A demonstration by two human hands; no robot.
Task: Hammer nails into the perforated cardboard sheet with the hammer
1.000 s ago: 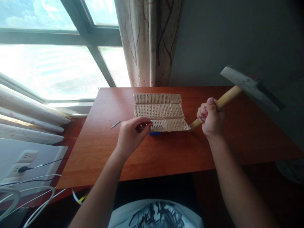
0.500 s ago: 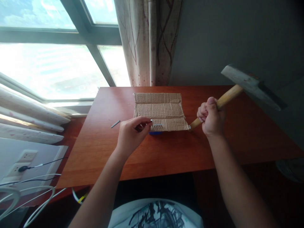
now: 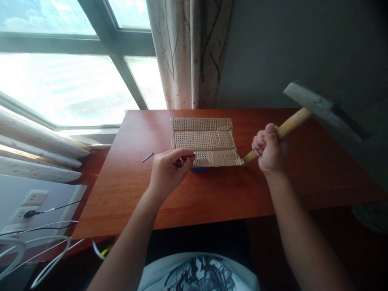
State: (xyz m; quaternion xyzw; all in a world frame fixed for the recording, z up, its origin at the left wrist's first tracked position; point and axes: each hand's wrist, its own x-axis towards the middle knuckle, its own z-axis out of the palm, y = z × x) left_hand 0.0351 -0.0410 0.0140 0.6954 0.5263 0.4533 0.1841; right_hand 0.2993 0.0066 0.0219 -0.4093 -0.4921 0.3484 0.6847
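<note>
A flat sheet of cardboard (image 3: 203,138) full of small holes lies on the reddish wooden table (image 3: 212,194), over a blue object (image 3: 198,169) at its near edge. My left hand (image 3: 168,169) pinches a nail (image 3: 192,154) upright at the cardboard's near left corner, beside a short row of driven nails (image 3: 200,160). My right hand (image 3: 269,150) is wrapped round the wooden handle of a hammer (image 3: 315,111), whose metal head is raised to the right, well above the table.
A loose nail (image 3: 148,157) lies on the table left of the cardboard. A curtain (image 3: 190,52) hangs behind, next to a window (image 3: 66,64). A power strip and white cables (image 3: 33,218) sit low at the left.
Almost nothing has changed. Both hands keep their grip and place; the hammer head has drifted very slightly to the right.
</note>
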